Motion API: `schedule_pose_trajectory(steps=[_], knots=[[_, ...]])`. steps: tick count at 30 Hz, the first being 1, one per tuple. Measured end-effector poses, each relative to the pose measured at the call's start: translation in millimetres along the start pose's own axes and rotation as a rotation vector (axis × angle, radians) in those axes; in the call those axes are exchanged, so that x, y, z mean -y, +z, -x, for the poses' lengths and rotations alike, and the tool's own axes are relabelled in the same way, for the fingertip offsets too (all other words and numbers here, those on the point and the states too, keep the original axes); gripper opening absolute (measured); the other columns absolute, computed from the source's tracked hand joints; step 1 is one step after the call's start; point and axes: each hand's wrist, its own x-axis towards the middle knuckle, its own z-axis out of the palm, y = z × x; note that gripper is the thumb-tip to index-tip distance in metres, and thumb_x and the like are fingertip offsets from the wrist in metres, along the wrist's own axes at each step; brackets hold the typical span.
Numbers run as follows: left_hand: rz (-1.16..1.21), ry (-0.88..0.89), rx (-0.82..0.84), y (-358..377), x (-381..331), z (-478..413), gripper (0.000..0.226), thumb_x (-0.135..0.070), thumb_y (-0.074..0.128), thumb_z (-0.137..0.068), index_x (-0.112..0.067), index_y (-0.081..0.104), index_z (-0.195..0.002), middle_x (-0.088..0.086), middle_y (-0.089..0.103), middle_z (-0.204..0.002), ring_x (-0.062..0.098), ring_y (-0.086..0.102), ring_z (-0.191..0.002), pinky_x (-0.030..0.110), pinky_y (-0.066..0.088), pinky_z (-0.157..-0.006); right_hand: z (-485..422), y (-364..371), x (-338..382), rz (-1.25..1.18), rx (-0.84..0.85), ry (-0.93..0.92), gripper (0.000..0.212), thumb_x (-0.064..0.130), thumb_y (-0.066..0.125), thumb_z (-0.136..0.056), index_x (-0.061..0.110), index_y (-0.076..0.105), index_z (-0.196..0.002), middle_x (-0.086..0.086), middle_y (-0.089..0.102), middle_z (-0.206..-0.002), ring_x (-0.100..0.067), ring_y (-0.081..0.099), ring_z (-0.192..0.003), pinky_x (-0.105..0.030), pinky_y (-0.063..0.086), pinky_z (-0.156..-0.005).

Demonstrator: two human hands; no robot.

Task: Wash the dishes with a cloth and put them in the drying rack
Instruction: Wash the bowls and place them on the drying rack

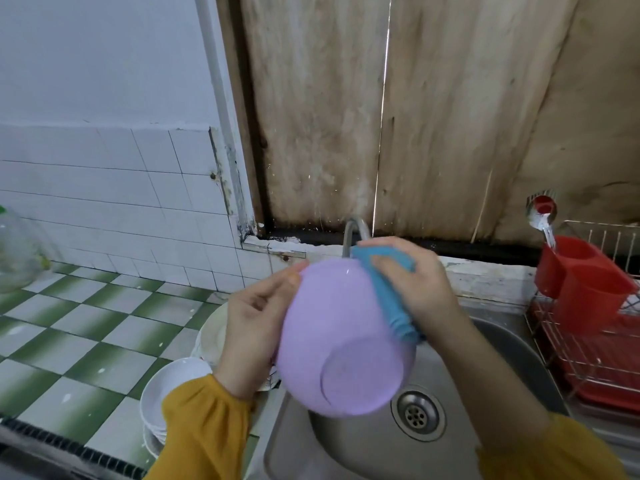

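Observation:
A lilac plastic bowl is held above the steel sink, its underside turned toward me. My left hand grips its left rim, fingers curled round the edge. My right hand holds a blue cloth and presses it against the bowl's upper right side. The drying rack, wire with a red tray, stands at the right of the sink.
White plates and bowls are stacked on the green-and-white tiled counter left of the sink. A tap rises behind the bowl. A red cutlery holder with a ladle sits in the rack. A clear container is far left.

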Motion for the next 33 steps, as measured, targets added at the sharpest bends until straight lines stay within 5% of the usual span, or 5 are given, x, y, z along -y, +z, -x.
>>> schedule_pose_trajectory(steps=[4,11,19,27,33], knots=[[-0.174,0.156,-0.021,8,3,3,0.015,-0.025,0.070,-0.073,-0.024,0.080,-0.085,0.000,0.077,-0.089,0.012,0.071,-0.084,0.031,0.056,-0.082,19,32,7,0.449,0.017,-0.369,0.038,0.037,0.048,-0.086,0.025,0.067,-0.116,0.014,0.063,-0.123,0.002,0.054,-0.116,-0.014,0.039,-0.098],[-0.140,0.250,-0.187,-5,-6,2,0.011,-0.026,0.067,-0.079,-0.029,0.077,-0.084,-0.011,0.076,-0.083,0.003,0.069,-0.080,0.020,0.054,-0.074,-6,23,-38,-0.235,-0.160,0.267,0.021,0.014,0.052,-0.088,0.021,0.071,-0.083,-0.001,0.071,-0.085,-0.022,0.064,-0.087,-0.034,0.049,-0.079],[-0.195,0.354,-0.186,8,-12,0,0.006,-0.023,0.078,-0.081,-0.025,0.076,-0.087,-0.018,0.074,-0.081,-0.001,0.069,-0.079,0.016,0.052,-0.076,18,35,-9,0.096,-0.123,-0.470,0.030,0.021,0.053,-0.087,0.013,0.066,-0.113,-0.002,0.061,-0.128,-0.010,0.054,-0.124,-0.023,0.039,-0.105],[-0.133,0.377,-0.153,-12,-8,-3,0.018,-0.021,0.067,-0.088,-0.033,0.077,-0.097,-0.019,0.074,-0.088,0.000,0.069,-0.085,0.017,0.053,-0.076,3,24,-46,-0.689,-0.168,0.341,0.017,0.026,0.060,-0.077,0.016,0.072,-0.082,-0.006,0.067,-0.090,-0.024,0.060,-0.087,-0.038,0.045,-0.082],[-0.195,0.096,-0.143,-14,-7,-11,0.034,-0.046,0.054,-0.083,-0.026,0.074,-0.102,-0.019,0.069,-0.115,0.011,0.064,-0.110,0.034,0.059,-0.075,6,20,-35,-0.354,-0.274,-0.177,0.022,0.028,0.054,-0.077,0.007,0.057,-0.073,0.001,0.055,-0.066,-0.009,0.050,-0.063,-0.022,0.041,-0.060]])
